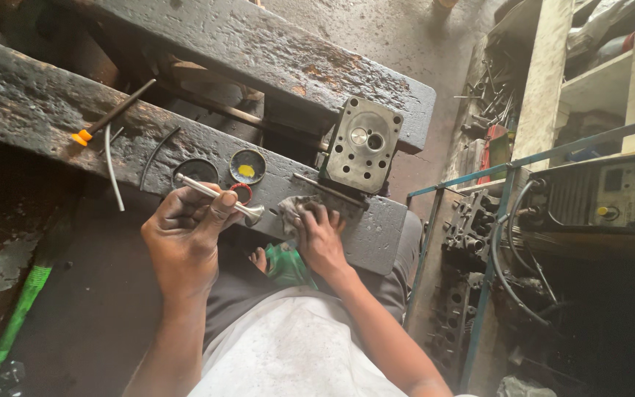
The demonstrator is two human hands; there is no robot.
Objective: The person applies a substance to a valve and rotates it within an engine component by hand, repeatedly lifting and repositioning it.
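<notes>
Valve (218,197): shiny steel stem | left hand (185,235) grips it | right hand (321,239) presses rag (295,209)

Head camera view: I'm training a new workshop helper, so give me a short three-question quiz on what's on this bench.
1. True or false: the left hand holds an engine valve.
2. What does the right hand press on? A) grey rag B) yellow-tipped screwdriver C) cylinder head
3. Fill in: the small round tin holds a ___ paste.

Key: 1 true; 2 A; 3 yellow.
</notes>
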